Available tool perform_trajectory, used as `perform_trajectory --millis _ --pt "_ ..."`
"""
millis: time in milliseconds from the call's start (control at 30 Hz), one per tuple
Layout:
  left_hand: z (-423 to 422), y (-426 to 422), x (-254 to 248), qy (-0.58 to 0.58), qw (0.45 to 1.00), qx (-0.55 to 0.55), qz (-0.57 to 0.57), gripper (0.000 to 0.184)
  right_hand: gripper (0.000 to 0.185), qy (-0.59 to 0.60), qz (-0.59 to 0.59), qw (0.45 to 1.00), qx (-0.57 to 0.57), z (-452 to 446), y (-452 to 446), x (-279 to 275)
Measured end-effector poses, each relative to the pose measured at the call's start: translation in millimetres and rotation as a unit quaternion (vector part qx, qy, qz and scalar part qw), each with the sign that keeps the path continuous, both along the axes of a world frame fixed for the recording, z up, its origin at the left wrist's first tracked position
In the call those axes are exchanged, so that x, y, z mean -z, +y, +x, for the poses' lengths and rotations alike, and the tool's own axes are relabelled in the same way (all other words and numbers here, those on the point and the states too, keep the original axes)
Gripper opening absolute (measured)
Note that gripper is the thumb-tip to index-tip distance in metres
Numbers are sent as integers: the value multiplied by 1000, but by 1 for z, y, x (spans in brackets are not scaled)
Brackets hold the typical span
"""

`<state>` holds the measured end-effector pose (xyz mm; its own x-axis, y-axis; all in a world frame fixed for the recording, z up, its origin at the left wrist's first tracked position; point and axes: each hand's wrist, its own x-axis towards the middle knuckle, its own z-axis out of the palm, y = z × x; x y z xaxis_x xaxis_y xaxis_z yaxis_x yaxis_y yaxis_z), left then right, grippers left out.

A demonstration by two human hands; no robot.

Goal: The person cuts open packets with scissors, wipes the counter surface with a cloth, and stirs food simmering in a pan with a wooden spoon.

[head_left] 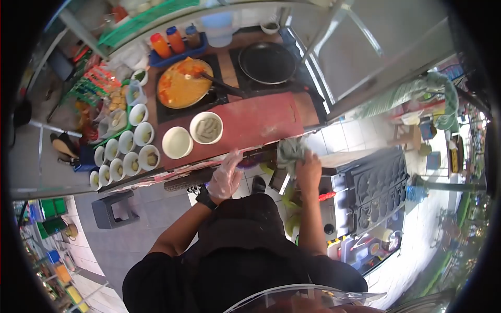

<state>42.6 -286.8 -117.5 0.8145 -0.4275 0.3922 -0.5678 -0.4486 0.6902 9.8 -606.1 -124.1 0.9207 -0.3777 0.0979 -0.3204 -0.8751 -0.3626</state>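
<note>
Right hand (309, 167): fingers curled in, closed on a crumpled grey-green cloth (291, 153). The cloth sits just left of those fingers, bunched at the near edge of the red board (261, 117). Finger detail is blurred, so can't tell exactly how tight the grip is. Left hand (226, 178): clear plastic glove on, dark watch (205, 197) at the wrist, fingers mostly extended and pointing away from the body toward the board edge. Nothing visible in its grasp; can't tell whether the fingertips touch the edge. Cloth is off to the right of the left fingers, well apart. Ahead of the left fingers, two tubs stand side by side on the board: the plain pale tub (177, 143) further left, the filled tub (206, 128) nearer, with greyish curved pieces in it. Beyond those, a pan of orange sauce (183, 86) with a dark utensil (222, 84) lying across its rim; a dark pan (267, 62) is further right. Small white cups (143, 134) are grouped left of the left fingers. Right of the right fingers, a dark moulded griddle (381, 193). Squeeze bottles (175, 39) at the far side: any lettering is too small to read.
</note>
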Motion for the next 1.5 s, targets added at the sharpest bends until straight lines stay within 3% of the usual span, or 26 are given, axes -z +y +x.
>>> perform_trajectory --millis 33,100,233,300,333,367,433,467,500,567,633,700,833,867,900,933,967,1033,1067,1133,1200,1267,1300,1333,1400,1500 --pt "9 -2 -17 -6 1000 -6 -3 48 42 -33 4 999 -18 22 9 -46" --pt "26 -6 -39 131 977 -72 151 59 42 -88 -6 994 -61 75 17 -84" --pt "55 -6 27 40 965 -76 246 66 46 -74 -82 986 -126 199 25 -6" --pt "57 -8 22 6 952 -78 294 67 45 -164 -189 960 -127 199 74 4" --pt "55 -8 22 -22 936 -69 345 67 44 -85 -143 970 -175 201 85 25" --pt "55 -8 30 -11 933 -82 350 67 42 -2 -95 971 -221 198 95 44" --pt "57 -2 29 32 935 -64 348 67 43 181 28 951 -248 124 131 1" --pt "60 -2 26 71 936 -50 342 67 43 182 30 953 -241 105 128 2" --pt "59 -5 11 87 926 -51 365 67 40 8 -47 972 -231 86 108 2" --pt "59 -10 20 79 931 -58 352 67 37 -92 -117 957 -248 111 37 18" --pt "57 -7 32 48 938 -71 337 67 37 -17 -108 958 -264 164 -1 33" --pt "48 -11 26 67 938 -66 333 67 46 83 -41 988 -126 165 8 29" --pt "64 -10 9 86 939 -63 326 67 49 -41 -114 985 -123 57 97 57" --pt "58 -11 1 125 928 -52 347 66 53 56 -96 979 -169 58 78 47" --pt "59 -8 36 47 943 -63 324 64 58 152 -74 962 -213 59 59 36" --pt "59 -10 11 125 928 -48 348 62 57 113 -134 958 -227 89 26 37" --pt "60 -8 23 112 930 -47 347 63 57 115 -133 960 -220 104 24 33" --pt "59 -10 32 92 933 -38 345 64 51 37 -120 989 -80 121 24 22" --pt "58 -9 27 95 933 -33 345 64 50 43 -153 981 -115 104 40 51" --pt "64 -9 35 29 926 -61 372 67 49 72 -147 959 -233 42 85 25" --pt "61 -11 19 52 909 -57 409 66 41 160 -65 956 -238 29 99 -19" --pt "60 -7 34 2 925 -50 378 66 46 119 19 991 -62 57 92 -64" --pt "57 -6 19 -7 923 -41 383 63 62 106 47 993 -23 74 80 -60" --pt "59 -8 14 56 909 -27 412 61 62 110 49 993 -19 61 82 -51" --pt "62 -3 38 -27 927 -26 373 62 73 150 57 980 -116 42 93 -42" --pt "65 -3 36 35 926 -21 376 65 75 212 87 962 -151 17 101 -49"
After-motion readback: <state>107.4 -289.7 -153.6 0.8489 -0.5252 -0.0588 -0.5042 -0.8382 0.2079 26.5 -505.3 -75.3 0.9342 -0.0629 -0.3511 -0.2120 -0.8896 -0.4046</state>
